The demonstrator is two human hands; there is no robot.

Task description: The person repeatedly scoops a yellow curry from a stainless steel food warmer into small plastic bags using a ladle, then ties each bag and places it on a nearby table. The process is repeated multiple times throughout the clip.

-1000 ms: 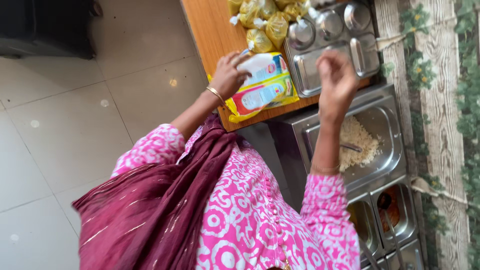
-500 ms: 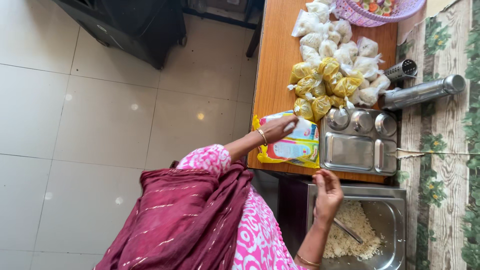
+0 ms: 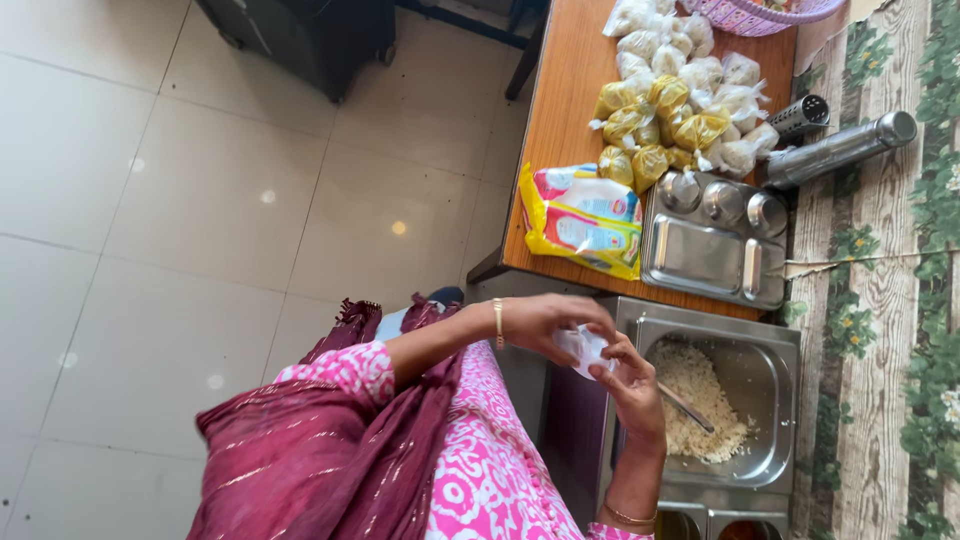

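The left hand [image 3: 545,322] has come off the yellow and white packet [image 3: 583,218] on the tabletop [image 3: 560,110], where it rested a second ago, and now meets the right hand [image 3: 630,385] in front of the body. Both hands have closed on a small clear plastic bag [image 3: 583,348] between their fingertips, just beside the near rim of the steel rice container [image 3: 775,345]. The right hand was empty before.

Pink basket [image 3: 760,15] — cut off above.
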